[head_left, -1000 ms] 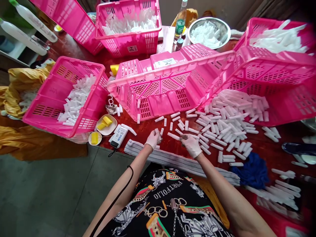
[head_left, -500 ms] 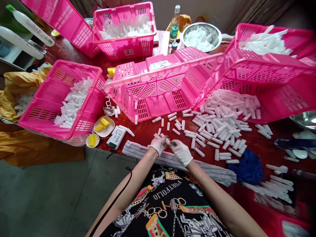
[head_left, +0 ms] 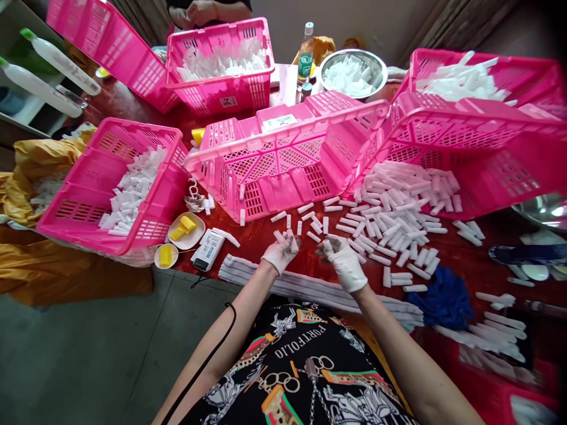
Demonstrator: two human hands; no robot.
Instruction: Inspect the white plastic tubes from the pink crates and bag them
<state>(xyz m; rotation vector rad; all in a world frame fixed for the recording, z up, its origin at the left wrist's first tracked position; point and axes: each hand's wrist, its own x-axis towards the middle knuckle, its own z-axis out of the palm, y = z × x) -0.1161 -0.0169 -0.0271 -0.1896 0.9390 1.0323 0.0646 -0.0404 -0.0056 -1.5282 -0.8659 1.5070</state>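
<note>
Both my hands wear white gloves and hover over the red table near its front edge. My left hand (head_left: 280, 252) is closed around a few small white plastic tubes (head_left: 286, 239). A little to the right, my right hand (head_left: 344, 261) is curled with its fingertips pinched, and what it holds is too small to name. Loose white tubes (head_left: 315, 224) lie scattered just beyond the hands, thickening into a large pile (head_left: 398, 206) at the right. An empty pink basket (head_left: 283, 159) lies tipped on its side right behind them.
A pink basket (head_left: 88, 183) at the left holds white tubes, and others stand at the back (head_left: 221, 88) and right (head_left: 478, 124). A steel bowl (head_left: 374, 62), a bottle (head_left: 305, 56), yellow pieces on a dish (head_left: 186, 227), a blue cloth (head_left: 443, 298) and another person's hands (head_left: 197, 12) are around.
My hands came together half a second ago and have now moved apart again. The right hand has drawn back to the right with its fingertips pinched.
</note>
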